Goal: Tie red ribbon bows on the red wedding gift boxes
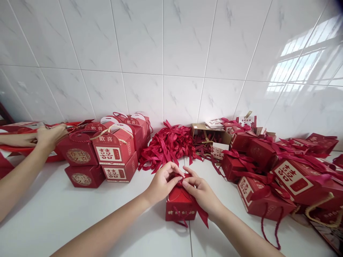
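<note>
A small red gift box (181, 208) with gold lettering stands upright before me, a cord handle hanging down its near side. Over its top, my left hand (164, 180) pinches the red ribbon with thumb and forefinger. My right hand (202, 192) meets it there, its thumb and fingers closed on the same ribbon. One tail of the red ribbon (203, 214) drops past the box's right side. The spot where the fingertips meet is partly hidden by the fingers.
A heap of red ribbons (171, 144) lies by the tiled wall, beside an open cardboard box (199, 129). Stacked red boxes (116, 150) stand left; ribboned boxes (268, 194) pile up right. At far left, another person's hands (50, 135) handle red things.
</note>
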Available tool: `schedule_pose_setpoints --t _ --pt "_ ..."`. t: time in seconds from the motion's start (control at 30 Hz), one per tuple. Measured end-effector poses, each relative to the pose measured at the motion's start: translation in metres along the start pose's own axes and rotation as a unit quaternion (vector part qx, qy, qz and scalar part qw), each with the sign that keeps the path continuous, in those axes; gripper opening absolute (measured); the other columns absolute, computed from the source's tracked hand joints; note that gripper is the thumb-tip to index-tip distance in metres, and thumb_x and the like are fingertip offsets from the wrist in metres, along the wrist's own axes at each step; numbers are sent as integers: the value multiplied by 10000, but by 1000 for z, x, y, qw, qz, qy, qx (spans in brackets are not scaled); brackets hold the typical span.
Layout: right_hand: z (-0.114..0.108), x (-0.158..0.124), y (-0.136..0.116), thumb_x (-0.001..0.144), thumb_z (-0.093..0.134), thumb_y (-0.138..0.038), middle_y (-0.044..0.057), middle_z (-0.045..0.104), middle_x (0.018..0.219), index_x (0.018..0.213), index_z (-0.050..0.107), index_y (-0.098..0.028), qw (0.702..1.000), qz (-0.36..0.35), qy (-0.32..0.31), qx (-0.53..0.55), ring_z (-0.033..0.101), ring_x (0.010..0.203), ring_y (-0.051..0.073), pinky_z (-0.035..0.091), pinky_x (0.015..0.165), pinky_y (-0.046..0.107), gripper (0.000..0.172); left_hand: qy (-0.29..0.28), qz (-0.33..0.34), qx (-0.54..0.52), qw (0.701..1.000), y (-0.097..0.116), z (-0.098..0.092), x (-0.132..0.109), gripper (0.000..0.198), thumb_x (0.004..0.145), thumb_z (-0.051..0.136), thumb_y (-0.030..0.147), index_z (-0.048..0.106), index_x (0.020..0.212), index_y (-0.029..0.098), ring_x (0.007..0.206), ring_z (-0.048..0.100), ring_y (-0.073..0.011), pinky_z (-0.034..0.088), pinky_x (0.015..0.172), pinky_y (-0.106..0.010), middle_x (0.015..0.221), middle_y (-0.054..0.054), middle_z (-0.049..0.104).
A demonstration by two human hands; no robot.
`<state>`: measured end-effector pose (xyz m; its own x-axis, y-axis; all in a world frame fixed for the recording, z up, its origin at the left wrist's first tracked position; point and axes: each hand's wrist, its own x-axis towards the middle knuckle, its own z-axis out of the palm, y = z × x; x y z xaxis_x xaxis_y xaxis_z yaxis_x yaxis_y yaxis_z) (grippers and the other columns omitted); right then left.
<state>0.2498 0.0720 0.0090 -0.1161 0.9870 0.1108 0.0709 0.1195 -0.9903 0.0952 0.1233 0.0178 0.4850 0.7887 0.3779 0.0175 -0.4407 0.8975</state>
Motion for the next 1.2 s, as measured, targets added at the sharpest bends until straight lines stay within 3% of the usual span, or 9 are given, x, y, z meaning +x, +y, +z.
schedule_pose_setpoints --t 0.1,0.17,0.3,0.5,0.6,0.7,0.8,1.0,1.2 --pt "0 -1 1 790 610 -506 32 284 1485 722 695 -193 999 9 -7 51 286 1356 259 298 1050 334 331 124 26 94 987 -1 0 -1 134 817 552 216 463 916 207 951 558 -170 431 870 -328 959 -33 572" --pt "0 -1 2 781 630 -491 27 279 1484 743 704 -199 996 19 -14 89 316 1341 261 328 1029 331 304 163 14 164 973 4 -2 -5 98 822 551 261 488 872 205 898 549 -169 421 845 -323 910 -22 563" --pt "-2 0 1 764 669 -444 35 326 1447 766 723 -210 991 27 -34 127 340 1323 261 360 1002 334 240 39 -29 217 975 19 -7 -13 99 777 607 280 566 779 190 856 560 -182 428 811 -316 841 -19 599" --pt "-3 -3 -8 832 560 -451 50 480 1338 685 695 -197 997 53 -8 62 358 1299 242 303 1035 342 323 8 -77 211 974 21 -13 -13 137 734 671 309 681 672 187 796 595 -188 442 792 -315 767 -28 646" --pt "-9 -6 -10 847 490 -304 58 623 1108 780 660 -195 999 39 25 -18 528 1098 208 369 960 343 213 -42 -81 188 978 24 -20 -11 122 725 684 308 718 689 197 801 613 -184 453 790 -298 771 -29 675" --pt "-16 -11 -10 798 473 -201 27 659 897 892 573 -201 991 3 33 -126 599 801 170 455 725 298 137 -87 -83 185 975 34 -27 -11 96 721 681 283 732 734 203 837 629 -182 454 819 -286 829 -25 701" --pt "-19 -21 -13 816 468 -217 6 664 817 976 509 -222 966 -27 27 -257 597 671 160 429 592 270 166 -114 -105 191 969 45 -30 -11 115 717 673 277 739 774 201 833 645 -179 465 810 -269 849 -19 721" --pt "-16 -48 -37 832 480 -204 16 667 751 1043 534 -240 867 -107 65 -482 592 672 200 407 627 309 220 -153 -146 164 963 53 -34 -7 159 719 646 276 731 822 190 859 660 -189 487 795 -259 857 -20 737" --pt "-19 -41 -61 828 556 -441 16 650 732 1073 574 -236 932 -26 -54 -358 568 585 159 398 538 260 320 -206 -148 151 955 58 -39 -2 166 707 602 206 713 829 189 829 637 -175 482 760 -257 837 -8 706"
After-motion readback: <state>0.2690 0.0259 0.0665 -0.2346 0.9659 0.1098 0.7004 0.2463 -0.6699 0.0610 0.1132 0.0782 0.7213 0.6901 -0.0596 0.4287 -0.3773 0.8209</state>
